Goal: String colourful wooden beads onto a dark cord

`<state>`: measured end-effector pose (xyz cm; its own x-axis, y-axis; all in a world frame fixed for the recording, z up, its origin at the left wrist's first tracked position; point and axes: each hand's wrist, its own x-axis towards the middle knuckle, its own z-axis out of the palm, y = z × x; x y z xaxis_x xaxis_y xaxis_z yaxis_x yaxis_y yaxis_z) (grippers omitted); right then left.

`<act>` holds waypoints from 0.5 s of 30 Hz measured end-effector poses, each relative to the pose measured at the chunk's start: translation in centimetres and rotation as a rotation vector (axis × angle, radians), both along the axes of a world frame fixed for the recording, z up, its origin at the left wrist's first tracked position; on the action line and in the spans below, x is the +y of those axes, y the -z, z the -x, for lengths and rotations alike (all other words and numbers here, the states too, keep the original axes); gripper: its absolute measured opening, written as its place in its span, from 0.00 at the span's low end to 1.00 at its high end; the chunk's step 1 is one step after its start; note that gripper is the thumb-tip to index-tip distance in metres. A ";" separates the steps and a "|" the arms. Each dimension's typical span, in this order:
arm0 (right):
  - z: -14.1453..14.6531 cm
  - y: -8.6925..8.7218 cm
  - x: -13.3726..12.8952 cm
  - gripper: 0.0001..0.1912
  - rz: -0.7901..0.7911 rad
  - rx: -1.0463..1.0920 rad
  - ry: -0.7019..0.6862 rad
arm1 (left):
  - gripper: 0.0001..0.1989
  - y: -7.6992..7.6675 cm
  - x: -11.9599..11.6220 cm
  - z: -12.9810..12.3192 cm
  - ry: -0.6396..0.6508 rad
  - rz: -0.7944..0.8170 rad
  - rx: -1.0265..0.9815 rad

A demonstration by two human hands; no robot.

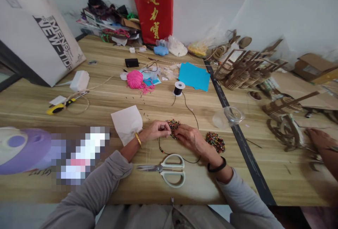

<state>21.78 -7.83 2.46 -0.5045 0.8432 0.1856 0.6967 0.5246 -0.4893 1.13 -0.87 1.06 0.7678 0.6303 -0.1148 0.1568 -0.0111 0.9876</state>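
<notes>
My left hand point(157, 129), with a gold bangle at the wrist, is closed in a pinch at the left side of a pile of multicoloured beads point(173, 127). A thin black cord point(182, 159) with a few beads strung on it point(161, 150) runs up to its fingers. My right hand point(190, 137) has its fingers pressed together at the right side of the pile; whatever they hold is hidden. To the right lies a second heap of beads point(215, 141). White-handled scissors point(173, 170) rest in front of me, blades pointing left.
A black cord spool point(179, 89), blue sheets point(194, 77) and pink yarn point(135, 79) lie beyond my hands. White paper point(128, 123) and a yellow cutter point(56, 109) are left. A clear container point(233, 115) and woven pieces point(282, 106) stand right, near another person's hand point(318, 138).
</notes>
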 end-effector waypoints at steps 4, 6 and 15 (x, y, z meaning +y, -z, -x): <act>0.1 0.4 -0.2 0.08 -0.029 -0.078 -0.010 | 0.12 -0.1 -0.1 0.0 0.012 -0.014 0.009; 0.1 0.5 -0.3 0.08 -0.039 -0.114 -0.013 | 0.12 -0.1 -0.1 0.1 0.010 -0.010 0.003; -0.1 0.1 -0.1 0.08 -0.032 -0.093 0.054 | 0.12 -0.1 -0.1 0.2 0.018 0.002 -0.024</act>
